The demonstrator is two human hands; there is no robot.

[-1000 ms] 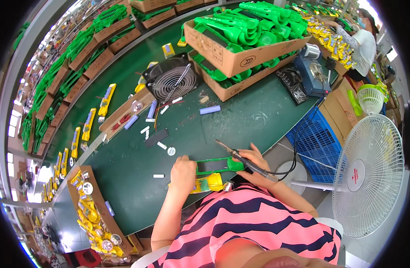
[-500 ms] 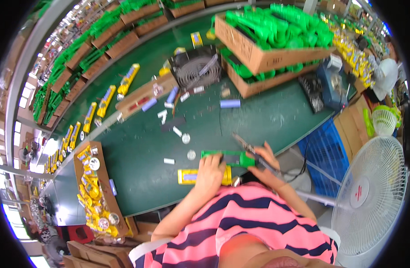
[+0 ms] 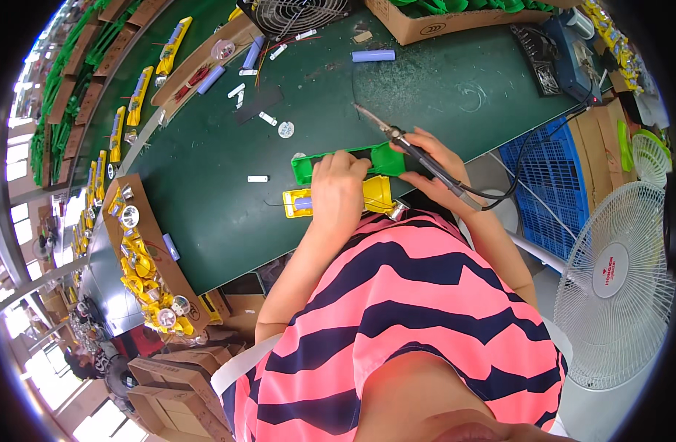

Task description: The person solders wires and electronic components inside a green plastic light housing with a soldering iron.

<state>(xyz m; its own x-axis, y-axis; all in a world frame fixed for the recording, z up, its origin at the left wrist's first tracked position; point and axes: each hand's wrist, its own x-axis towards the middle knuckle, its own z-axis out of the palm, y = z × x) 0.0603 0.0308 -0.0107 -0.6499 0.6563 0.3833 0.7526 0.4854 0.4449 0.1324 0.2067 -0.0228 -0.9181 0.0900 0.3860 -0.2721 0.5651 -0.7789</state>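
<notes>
My left hand [image 3: 339, 190] is closed over the green plastic housing [image 3: 388, 159], its fingers curled over the far edge. A yellow housing [image 3: 378, 193] lies on the near side of it, partly under the same hand. Inside the yellow one are a lilac cylindrical cell [image 3: 302, 203] and thin wires, with a silvery round reflector [image 3: 398, 211] at its right end. My right hand [image 3: 435, 163] grips a soldering iron [image 3: 431, 163], whose tip points up and left above the bench. The thumb of that hand is close to the green housing's right end; whether it touches cannot be made out.
The green bench [image 3: 227, 243] holds small white strips, a round disc [image 3: 285, 130] and loose lilac cells [image 3: 373, 56]. A cardboard box [image 3: 419, 28] of green parts and a fan [image 3: 293, 16] stand behind. Yellow assemblies fill a left carton [image 3: 190, 293]. The iron's cable [image 3: 516, 177] trails right.
The view has tilted downward, so the bench sits higher in the picture. The green housing has shifted left, now partly covering a white disc. Both hands keep their holds.
</notes>
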